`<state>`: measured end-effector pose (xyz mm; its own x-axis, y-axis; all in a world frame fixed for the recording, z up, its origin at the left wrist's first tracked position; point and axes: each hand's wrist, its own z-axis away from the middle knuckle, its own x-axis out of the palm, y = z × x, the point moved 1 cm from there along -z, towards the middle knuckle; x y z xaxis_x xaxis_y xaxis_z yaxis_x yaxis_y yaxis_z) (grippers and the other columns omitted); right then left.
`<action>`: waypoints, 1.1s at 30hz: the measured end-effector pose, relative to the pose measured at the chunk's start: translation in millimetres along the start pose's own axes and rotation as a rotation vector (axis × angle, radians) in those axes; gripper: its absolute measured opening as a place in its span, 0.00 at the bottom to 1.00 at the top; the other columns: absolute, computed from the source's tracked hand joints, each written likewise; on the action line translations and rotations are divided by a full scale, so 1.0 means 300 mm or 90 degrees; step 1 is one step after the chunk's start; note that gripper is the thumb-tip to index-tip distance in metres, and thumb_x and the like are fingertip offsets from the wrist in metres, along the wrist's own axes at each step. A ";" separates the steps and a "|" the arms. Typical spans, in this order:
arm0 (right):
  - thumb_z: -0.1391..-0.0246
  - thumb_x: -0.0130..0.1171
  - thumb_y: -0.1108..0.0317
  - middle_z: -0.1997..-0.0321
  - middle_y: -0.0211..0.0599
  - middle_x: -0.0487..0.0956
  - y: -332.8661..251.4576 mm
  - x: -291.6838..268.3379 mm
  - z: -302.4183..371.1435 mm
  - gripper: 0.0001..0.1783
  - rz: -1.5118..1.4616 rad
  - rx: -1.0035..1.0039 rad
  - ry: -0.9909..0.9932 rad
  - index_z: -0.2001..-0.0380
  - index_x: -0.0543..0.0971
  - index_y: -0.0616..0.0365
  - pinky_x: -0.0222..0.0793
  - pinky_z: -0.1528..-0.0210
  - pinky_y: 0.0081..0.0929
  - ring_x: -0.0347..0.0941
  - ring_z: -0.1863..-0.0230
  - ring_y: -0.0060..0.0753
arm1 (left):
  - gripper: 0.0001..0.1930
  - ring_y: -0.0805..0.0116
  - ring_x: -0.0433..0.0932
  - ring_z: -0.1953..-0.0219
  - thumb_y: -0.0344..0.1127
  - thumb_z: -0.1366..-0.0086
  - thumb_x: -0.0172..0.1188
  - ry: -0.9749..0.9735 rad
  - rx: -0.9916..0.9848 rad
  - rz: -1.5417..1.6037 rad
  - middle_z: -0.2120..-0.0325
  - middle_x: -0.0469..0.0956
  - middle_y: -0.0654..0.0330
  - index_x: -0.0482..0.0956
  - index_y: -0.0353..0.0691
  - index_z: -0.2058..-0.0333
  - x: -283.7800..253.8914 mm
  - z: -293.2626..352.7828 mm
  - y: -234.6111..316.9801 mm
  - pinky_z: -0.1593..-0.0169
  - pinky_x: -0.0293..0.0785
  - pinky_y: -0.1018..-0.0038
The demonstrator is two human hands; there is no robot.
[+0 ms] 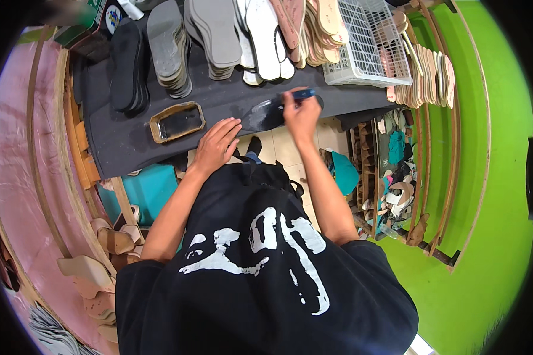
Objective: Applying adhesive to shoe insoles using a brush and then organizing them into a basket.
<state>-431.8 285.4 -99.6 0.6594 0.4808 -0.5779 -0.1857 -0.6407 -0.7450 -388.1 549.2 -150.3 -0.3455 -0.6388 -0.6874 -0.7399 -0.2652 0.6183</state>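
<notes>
A black shoe insole (265, 116) lies near the front edge of the black-covered table, with a whitish wet-looking smear on its surface. Over its right part, my right hand (301, 115) is closed around a small dark blue tool (304, 93); the tool's working end is hidden by my fingers. My left hand (218, 145) rests flat at the insole's left end, fingers stretched out and holding nothing. To the left of that hand stands a rectangular tray (154, 129) with a crusted brown rim and a dark inside.
Stacks of black insoles (127, 65), grey insoles (216, 35), white insoles (263, 41) and beige insoles (323, 29) line the far side. A white plastic basket (367, 74) stands at the far right. Wooden racks flank the table (115, 157) on both sides.
</notes>
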 end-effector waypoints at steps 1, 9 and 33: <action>0.38 0.71 0.73 0.68 0.47 0.83 0.008 -0.017 -0.018 0.06 0.004 0.047 0.010 0.66 0.83 0.64 0.78 0.64 0.38 0.83 0.70 0.47 | 0.24 0.50 0.79 0.34 0.25 0.38 0.74 0.001 -0.008 0.002 0.38 0.82 0.53 0.85 0.35 0.42 0.001 0.006 -0.003 0.32 0.78 0.57; 0.39 0.72 0.76 0.64 0.46 0.84 -0.133 0.087 0.141 0.06 -0.079 -0.083 -0.101 0.63 0.83 0.65 0.80 0.63 0.35 0.86 0.66 0.47 | 0.16 0.48 0.81 0.42 0.29 0.37 0.74 0.047 -0.023 0.058 0.49 0.83 0.55 0.85 0.35 0.51 0.007 0.010 -0.011 0.36 0.79 0.55; 0.39 0.73 0.74 0.66 0.43 0.82 0.000 0.025 0.001 0.06 -0.128 -0.140 -0.201 0.63 0.84 0.62 0.78 0.65 0.36 0.84 0.69 0.40 | 0.15 0.50 0.84 0.52 0.24 0.46 0.77 0.203 -0.237 0.003 0.56 0.86 0.53 0.76 0.36 0.66 0.067 -0.044 0.108 0.45 0.78 0.60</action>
<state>-427.0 289.3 -104.2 0.4052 0.7464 -0.5279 0.1050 -0.6116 -0.7842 -411.4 518.2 -138.9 -0.1117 -0.8148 -0.5688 -0.4621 -0.4642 0.7557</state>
